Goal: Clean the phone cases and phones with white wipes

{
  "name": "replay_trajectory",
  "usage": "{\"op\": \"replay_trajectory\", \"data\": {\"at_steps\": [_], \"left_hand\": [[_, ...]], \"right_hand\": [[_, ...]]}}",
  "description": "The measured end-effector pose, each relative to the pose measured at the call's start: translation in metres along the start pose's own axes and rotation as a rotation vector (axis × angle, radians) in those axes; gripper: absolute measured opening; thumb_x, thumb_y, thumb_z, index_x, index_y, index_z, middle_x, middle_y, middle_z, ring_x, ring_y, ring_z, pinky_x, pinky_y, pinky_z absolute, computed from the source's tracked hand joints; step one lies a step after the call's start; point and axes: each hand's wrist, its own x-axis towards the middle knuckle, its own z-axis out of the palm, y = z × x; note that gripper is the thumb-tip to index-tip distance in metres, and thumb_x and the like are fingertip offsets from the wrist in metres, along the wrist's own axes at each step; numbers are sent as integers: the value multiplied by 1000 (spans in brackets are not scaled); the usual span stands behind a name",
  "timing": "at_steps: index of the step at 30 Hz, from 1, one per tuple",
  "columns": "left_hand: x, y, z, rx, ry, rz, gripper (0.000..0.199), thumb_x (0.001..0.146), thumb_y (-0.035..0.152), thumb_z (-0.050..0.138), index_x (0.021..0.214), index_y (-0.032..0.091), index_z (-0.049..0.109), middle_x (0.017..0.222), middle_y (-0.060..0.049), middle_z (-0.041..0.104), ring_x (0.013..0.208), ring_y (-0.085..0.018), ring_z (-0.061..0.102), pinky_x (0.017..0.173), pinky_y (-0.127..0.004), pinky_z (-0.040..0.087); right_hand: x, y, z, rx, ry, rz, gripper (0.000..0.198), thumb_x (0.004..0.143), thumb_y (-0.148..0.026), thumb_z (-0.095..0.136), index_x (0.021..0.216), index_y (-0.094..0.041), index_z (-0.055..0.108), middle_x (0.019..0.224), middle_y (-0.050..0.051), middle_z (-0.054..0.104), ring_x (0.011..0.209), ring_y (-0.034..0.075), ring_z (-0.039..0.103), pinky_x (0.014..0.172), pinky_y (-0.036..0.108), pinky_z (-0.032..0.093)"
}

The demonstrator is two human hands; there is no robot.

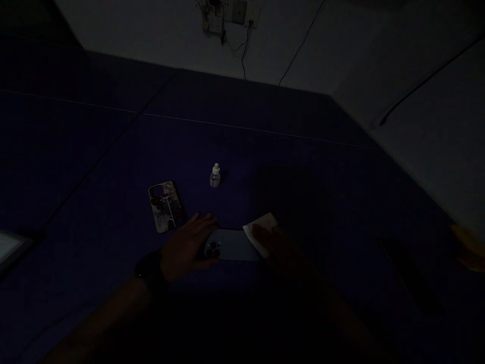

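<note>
A light blue smartphone [235, 245] lies back up on the dark surface, its camera lenses at the left end. My left hand [185, 247], with a dark watch on the wrist, grips that end between the thumb at the near edge and fingers at the far edge. On the phone's right end is a white cloth or tissue [261, 227], pressed there by my right hand [278, 245], whose fingers are partly lost in shadow. A patterned phone case [165, 207] lies beyond my left hand. Past the phone stands a small dropper bottle [215, 177] with a white cap.
A pale-screened device [11, 247] is at the left edge. On the right lie a dark long flat object [411, 275] and something yellowish [470, 242]. Sockets with cables [227, 15] are on the back wall, and another wall bounds the right side. The room is very dim.
</note>
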Motion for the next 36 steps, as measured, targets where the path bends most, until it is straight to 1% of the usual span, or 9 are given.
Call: {"op": "replay_trajectory", "data": {"at_steps": [3, 6, 9, 14, 17, 23, 28, 31, 36], "left_hand": [[-1, -2, 0, 13, -24, 2, 70, 84, 46, 74, 141, 19, 46, 151, -15, 50, 144, -32, 43, 120, -60, 29], [-2, -4, 1, 16, -28, 5, 70, 84, 47, 75, 141, 18, 47, 151, -16, 50, 144, -32, 43, 121, -60, 28], [-1, -5, 1, 3, -28, 8, 72, 84, 48, 75, 143, 20, 46, 152, -15, 50, 144, -32, 42, 121, -60, 27], [0, -5, 0, -2, -35, 10, 73, 84, 50, 75, 143, 20, 45, 151, -15, 50, 144, -32, 42, 120, -61, 28], [0, -4, -1, -1, -35, 1, 73, 83, 49, 76, 142, 19, 45, 151, -16, 51, 144, -32, 43, 120, -61, 28], [-1, -2, -2, -24, -31, -2, 71, 84, 48, 76, 141, 19, 45, 150, -17, 51, 144, -32, 43, 120, -61, 28], [0, -4, -1, -12, -49, -9, 75, 82, 49, 78, 142, 19, 45, 151, -17, 49, 145, -32, 41, 121, -60, 27], [0, -3, -1, -12, -33, -8, 78, 81, 48, 79, 144, 21, 41, 152, -16, 49, 144, -32, 42, 121, -62, 27], [-2, 1, -2, -38, 10, -31, 80, 78, 47, 81, 141, 20, 40, 150, -18, 50, 143, -33, 44, 120, -61, 31]], "right_hand": [[9, 3, -4, 44, -6, -15, 70, 87, -16, 47, 155, -26, 39, 153, 5, 49, 128, 27, 54, 106, 47, 46], [2, 9, -8, 106, -13, -76, 68, 85, -16, 48, 153, -27, 44, 152, 3, 51, 128, 27, 54, 108, 48, 43], [-1, 9, -8, 131, 11, -66, 70, 83, -16, 51, 151, -28, 46, 150, 3, 53, 127, 28, 54, 107, 48, 43], [26, -7, 1, 162, 23, -158, 73, 78, -18, 56, 150, -24, 48, 153, 4, 49, 127, 30, 50, 108, 49, 39], [31, -4, -2, 176, 33, -196, 67, 79, -21, 57, 146, -23, 53, 149, 4, 54, 125, 30, 51, 107, 48, 39], [11, 13, -15, 115, 64, -94, 52, 84, -21, 54, 134, -31, 64, 137, -1, 65, 118, 28, 55, 99, 45, 40], [33, -20, -7, 26, -20, -75, 66, 79, -21, 60, 143, -36, 55, 147, -4, 57, 130, 36, 42, 99, 53, 32], [41, -31, -6, 0, 15, -80, 65, 79, -19, 57, 142, -34, 56, 147, -4, 56, 135, 37, 38, 100, 54, 29], [19, -8, -16, -39, 107, -119, 59, 80, -19, 55, 137, -36, 60, 140, -3, 63, 135, 37, 39, 100, 55, 28]]}}
